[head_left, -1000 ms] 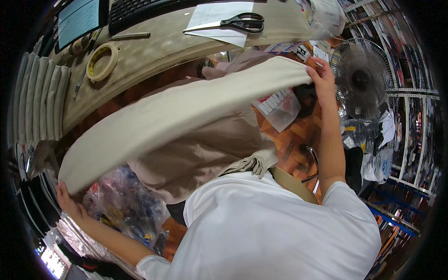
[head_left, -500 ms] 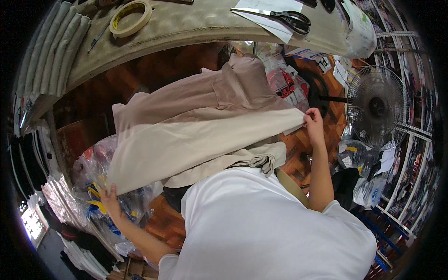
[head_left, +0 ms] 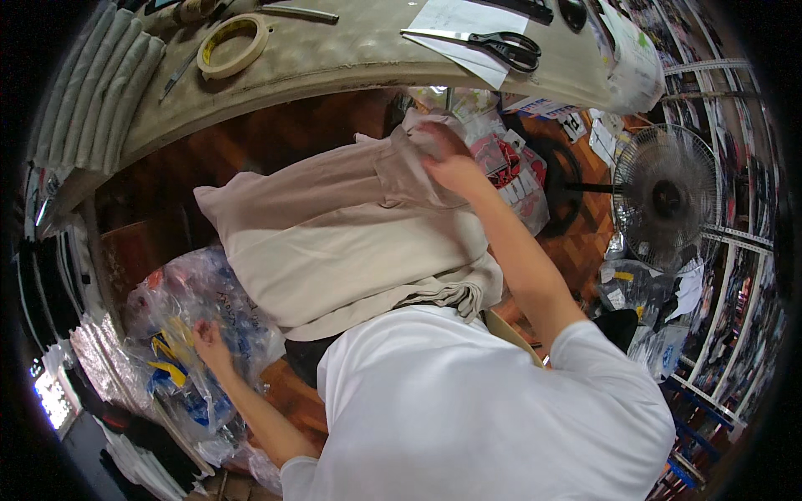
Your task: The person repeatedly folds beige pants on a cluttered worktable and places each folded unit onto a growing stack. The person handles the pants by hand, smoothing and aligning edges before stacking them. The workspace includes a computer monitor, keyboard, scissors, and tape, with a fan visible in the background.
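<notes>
A pile of beige and dusty-pink cloth pieces (head_left: 342, 242) lies across my lap, with loose folds along its near edge. My right hand (head_left: 451, 165) is over the bunched cloth at the pile's far right end; its fingers are smeared by motion, so any grip is hard to make out. Away from the cloth, my left hand (head_left: 209, 344) hovers at the left above clear plastic bags (head_left: 188, 292), fingers apart and slightly bent, with nothing visible in it.
Across the far side runs a padded table (head_left: 334, 54) bearing a tape roll (head_left: 234, 48), black-handled scissors (head_left: 505, 50) on white paper and rolled grey fabric (head_left: 96, 92). A standing fan (head_left: 667, 196) and loaded shelves (head_left: 735, 275) are to the right. More plastic packages cover the wooden floor.
My right hand has let go of the top cloth's right corner and moved left and away to the far end of the pile. My left hand has left the cloth's left corner, which now lies on the pile.
</notes>
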